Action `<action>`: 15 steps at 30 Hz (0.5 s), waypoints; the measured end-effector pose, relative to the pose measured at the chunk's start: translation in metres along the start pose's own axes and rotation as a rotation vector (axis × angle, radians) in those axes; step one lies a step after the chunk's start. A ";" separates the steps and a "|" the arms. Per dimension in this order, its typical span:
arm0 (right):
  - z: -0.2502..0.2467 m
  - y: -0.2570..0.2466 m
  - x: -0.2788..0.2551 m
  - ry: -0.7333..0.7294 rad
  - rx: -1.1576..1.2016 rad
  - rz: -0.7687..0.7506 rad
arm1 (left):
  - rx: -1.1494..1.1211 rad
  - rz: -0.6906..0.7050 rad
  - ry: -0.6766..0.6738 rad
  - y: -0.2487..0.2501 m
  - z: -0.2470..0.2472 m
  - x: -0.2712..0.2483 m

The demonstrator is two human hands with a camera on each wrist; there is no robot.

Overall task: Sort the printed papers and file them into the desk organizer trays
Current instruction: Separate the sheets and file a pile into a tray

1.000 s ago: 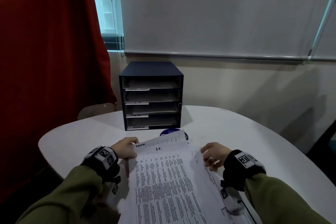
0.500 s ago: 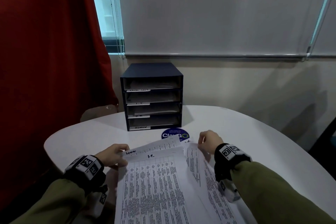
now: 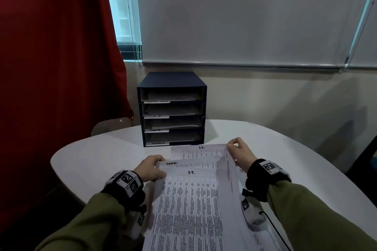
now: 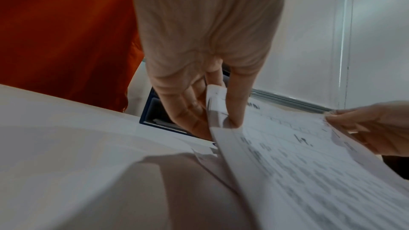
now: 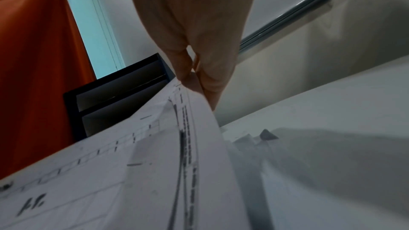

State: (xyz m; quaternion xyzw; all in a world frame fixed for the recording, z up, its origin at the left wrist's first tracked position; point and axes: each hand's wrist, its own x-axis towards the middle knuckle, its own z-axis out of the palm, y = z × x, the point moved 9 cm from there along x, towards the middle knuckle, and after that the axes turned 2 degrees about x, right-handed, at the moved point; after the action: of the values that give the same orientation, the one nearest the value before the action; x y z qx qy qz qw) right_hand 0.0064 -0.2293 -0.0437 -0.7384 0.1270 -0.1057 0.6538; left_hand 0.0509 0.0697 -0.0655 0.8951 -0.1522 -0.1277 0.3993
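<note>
A stack of printed papers [image 3: 191,199] lies fanned on the white table, its top sheet hand-marked "I.T."; a sheet marked "ADMIN" shows beneath. My left hand [image 3: 152,167] grips the stack's upper left corner, thumb on top [image 4: 236,111]. My right hand [image 3: 237,152] pinches the top right corner of a lower "I.T." sheet [image 3: 202,152] [image 5: 192,83], drawn out toward the organizer. The dark blue desk organizer [image 3: 172,108] stands behind with labelled trays stacked one above another, each holding papers.
The round white table [image 3: 98,155] curves away at left and right. A red curtain [image 3: 57,57] hangs at the left and a lowered grey blind [image 3: 244,16] covers the window behind. A pale chair back [image 3: 110,127] shows behind the table's left edge.
My right hand has moved forward and up with a sheet's corner, sliding that sheet out toward the organizer and covering the blue sticker. The left hand shifted onto the stack's corner.
</note>
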 end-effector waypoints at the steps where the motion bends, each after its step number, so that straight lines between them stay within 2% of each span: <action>1: -0.002 0.005 -0.001 0.009 0.019 0.056 | -0.013 -0.018 0.017 -0.001 0.000 0.001; 4: -0.003 0.020 -0.001 -0.010 -0.017 0.179 | 0.027 -0.040 0.087 -0.001 -0.001 0.000; 6: -0.007 0.020 0.000 -0.004 -0.099 0.157 | 0.123 0.003 0.154 0.007 0.000 -0.004; 8: -0.013 0.011 0.001 0.037 -0.071 0.115 | 0.283 0.089 0.204 0.023 0.002 -0.009; 10: -0.017 -0.001 -0.003 0.066 0.053 0.084 | 0.409 0.115 0.122 0.030 0.013 -0.010; 13: -0.019 -0.025 -0.010 0.094 0.142 -0.043 | 0.557 0.021 -0.116 0.012 0.036 -0.004; 15: -0.023 -0.045 -0.013 0.134 0.107 -0.159 | 0.607 0.003 -0.150 0.008 0.039 0.001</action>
State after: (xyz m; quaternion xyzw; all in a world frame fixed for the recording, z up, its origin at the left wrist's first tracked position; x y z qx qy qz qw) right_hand -0.0115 -0.2419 0.0035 -0.7016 0.1058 -0.2130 0.6717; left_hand 0.0372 0.0379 -0.0853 0.9612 -0.2138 -0.1417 0.1018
